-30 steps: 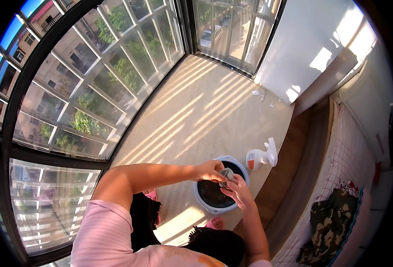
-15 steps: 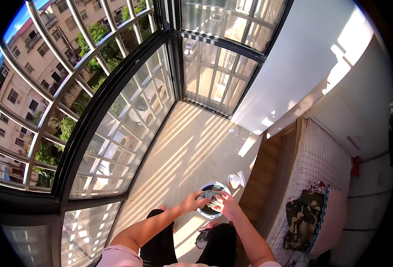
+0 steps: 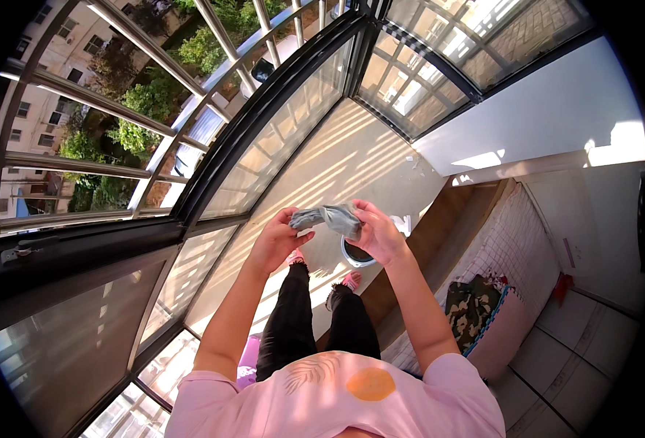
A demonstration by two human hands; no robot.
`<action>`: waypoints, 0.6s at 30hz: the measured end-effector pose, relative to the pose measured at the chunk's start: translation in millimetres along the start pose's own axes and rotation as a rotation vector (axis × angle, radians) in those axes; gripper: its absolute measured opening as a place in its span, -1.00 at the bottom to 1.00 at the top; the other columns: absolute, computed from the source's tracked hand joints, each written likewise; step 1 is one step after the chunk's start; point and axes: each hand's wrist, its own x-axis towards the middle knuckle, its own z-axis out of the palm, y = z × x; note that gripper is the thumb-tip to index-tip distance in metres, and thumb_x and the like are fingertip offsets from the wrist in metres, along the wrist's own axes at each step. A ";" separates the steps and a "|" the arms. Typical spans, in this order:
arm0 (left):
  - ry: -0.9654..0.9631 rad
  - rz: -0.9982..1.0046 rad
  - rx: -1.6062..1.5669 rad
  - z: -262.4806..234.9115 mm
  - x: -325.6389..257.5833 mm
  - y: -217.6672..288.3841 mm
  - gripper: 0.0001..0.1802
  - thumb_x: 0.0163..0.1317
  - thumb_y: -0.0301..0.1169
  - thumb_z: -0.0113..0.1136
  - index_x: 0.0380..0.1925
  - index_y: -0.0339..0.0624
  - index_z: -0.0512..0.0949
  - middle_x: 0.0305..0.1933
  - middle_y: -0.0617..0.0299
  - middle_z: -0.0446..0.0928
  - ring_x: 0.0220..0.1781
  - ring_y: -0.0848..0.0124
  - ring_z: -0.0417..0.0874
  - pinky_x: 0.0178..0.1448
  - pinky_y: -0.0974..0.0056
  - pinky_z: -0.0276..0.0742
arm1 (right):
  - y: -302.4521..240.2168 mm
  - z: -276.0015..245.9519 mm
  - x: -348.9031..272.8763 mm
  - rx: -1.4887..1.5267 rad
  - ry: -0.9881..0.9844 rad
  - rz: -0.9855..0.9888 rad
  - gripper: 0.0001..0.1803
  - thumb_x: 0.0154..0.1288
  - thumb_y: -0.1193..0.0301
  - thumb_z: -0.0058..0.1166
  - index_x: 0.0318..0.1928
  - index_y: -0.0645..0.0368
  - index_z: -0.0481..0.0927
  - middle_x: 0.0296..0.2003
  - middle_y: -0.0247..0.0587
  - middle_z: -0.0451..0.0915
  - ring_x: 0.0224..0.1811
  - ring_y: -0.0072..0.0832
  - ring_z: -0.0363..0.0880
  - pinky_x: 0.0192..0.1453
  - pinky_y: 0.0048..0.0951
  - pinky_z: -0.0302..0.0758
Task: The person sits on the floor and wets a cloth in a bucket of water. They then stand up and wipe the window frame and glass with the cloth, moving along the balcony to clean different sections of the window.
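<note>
A wet-looking grey-green cloth (image 3: 330, 218) is stretched between my hands, bunched and twisted lengthwise. My left hand (image 3: 273, 241) grips its left end, with the thumb below. The other end sits in my right hand (image 3: 378, 233), fingers on top and thumb underneath. Below and slightly right of the cloth, a bucket with a pale rim (image 3: 362, 263) stands on the floor, dark inside. My right hand partly covers it.
Behind my right hand, a white object (image 3: 406, 223) stands near the bucket. Barred windows (image 3: 279, 139) line the left. A wooden ledge (image 3: 439, 233) and a bed with a checked cover (image 3: 501, 237) are on the right. My pink-shod feet (image 3: 352, 279) are below.
Both hands have risen from over the bucket and moved apart. The cloth, bunched up before, is now stretched between them. My view has shifted, showing more of my shirt.
</note>
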 end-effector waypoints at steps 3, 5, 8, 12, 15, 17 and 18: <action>0.454 0.125 0.447 -28.0 -3.0 13.4 -0.59 0.10 -0.59 0.04 0.01 -0.24 0.33 -0.01 0.13 0.37 0.00 0.32 0.46 0.11 0.12 0.49 | 8.2 41.7 23.0 -0.156 0.101 -0.042 -0.66 0.25 0.53 -0.01 0.03 0.26 0.33 -0.18 -0.23 0.51 -0.19 -0.49 0.53 -0.14 -0.42 0.52; 0.418 -0.168 0.120 -46.4 -7.6 22.9 -0.52 0.26 -0.20 0.04 0.02 -0.36 0.29 0.02 -0.02 0.39 0.05 0.18 0.48 0.15 0.02 0.48 | 22.7 59.6 42.9 -0.433 0.095 -0.081 -0.64 0.21 0.55 0.02 0.02 0.28 0.33 -0.21 -0.23 0.51 -0.22 -0.53 0.52 -0.18 -0.46 0.50; 0.146 -0.567 -0.316 -42.2 -9.1 37.7 -0.25 0.28 0.13 -0.11 0.09 -0.42 0.24 0.06 -0.17 0.39 0.09 0.04 0.48 0.18 -0.04 0.44 | 55.8 61.6 74.0 -0.850 0.074 -0.170 -0.60 0.13 0.55 0.11 0.00 0.30 0.34 -0.30 -0.28 0.52 -0.31 -0.64 0.47 -0.27 -0.58 0.43; 0.255 -0.289 -0.324 -96.7 8.3 10.8 -0.40 0.32 -0.08 -0.03 0.19 -0.28 0.20 0.08 -0.14 0.38 0.07 0.10 0.47 0.13 -0.02 0.48 | 74.3 97.9 89.2 -1.031 0.037 -0.089 -0.57 0.09 0.53 0.19 -0.02 0.26 0.38 -0.35 -0.36 0.48 -0.36 -0.70 0.40 -0.29 -0.63 0.38; 0.389 -0.303 -0.271 -108.3 3.1 27.0 -0.63 0.32 -0.27 -0.01 0.02 -0.26 0.32 -0.04 -0.02 0.43 0.00 0.20 0.48 0.07 0.06 0.53 | 67.4 103.6 101.4 -0.618 0.086 0.084 -0.66 0.13 0.54 0.16 -0.05 0.18 0.44 -0.29 -0.32 0.53 -0.29 -0.62 0.48 -0.24 -0.62 0.41; 0.502 -0.283 -0.165 -101.7 -3.5 47.2 -0.74 0.29 -0.34 0.02 -0.12 -0.28 0.35 -0.13 0.06 0.44 -0.06 0.24 0.51 0.01 0.11 0.56 | 61.1 110.8 111.3 -0.368 0.181 0.054 -0.71 0.18 0.54 0.12 -0.07 0.19 0.44 -0.25 -0.27 0.55 -0.25 -0.54 0.53 -0.19 -0.56 0.46; 0.492 -0.240 -0.093 -100.9 -9.4 53.7 -0.74 0.29 -0.36 0.00 -0.10 -0.29 0.35 -0.12 0.04 0.44 -0.06 0.22 0.52 0.03 0.09 0.56 | 58.2 113.2 115.2 -0.239 0.223 0.051 -0.73 0.20 0.55 0.11 -0.07 0.20 0.45 -0.23 -0.25 0.56 -0.22 -0.51 0.56 -0.16 -0.53 0.49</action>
